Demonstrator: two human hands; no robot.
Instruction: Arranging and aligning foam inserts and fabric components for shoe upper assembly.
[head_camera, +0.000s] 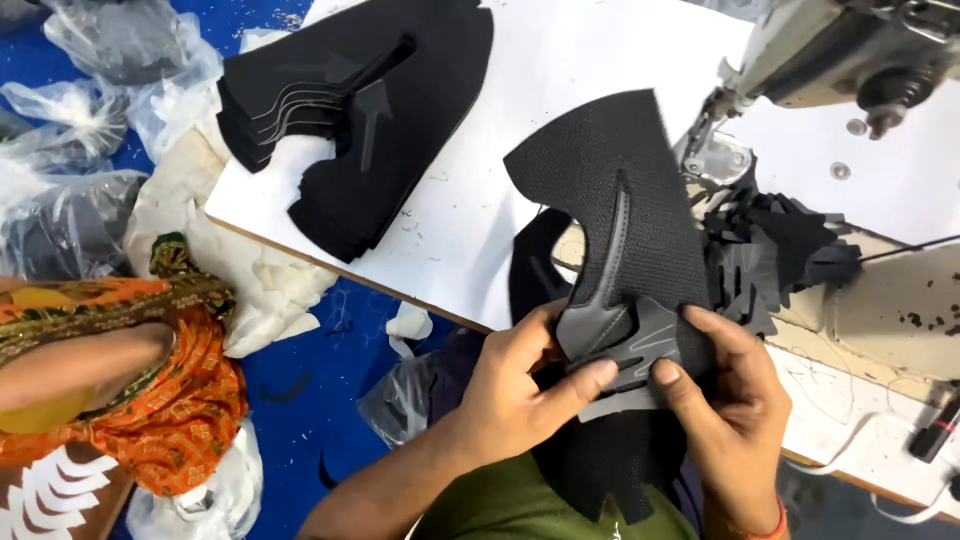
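The white counter (480, 230) carries a sewing machine (850, 50) at the far right and a stack of black cut pieces (350, 110) at the far left. Above its near edge, a black mesh shoe upper (610, 190) with a grey overlay is held up. The left hand (515, 385) is clamped on its lower edge, thumb on top; the right hand (730, 400) pinches the same edge just beside it.

Sewing workshop: sewing machine (850, 50) (industrial), stacked black cut pieces (350, 110).
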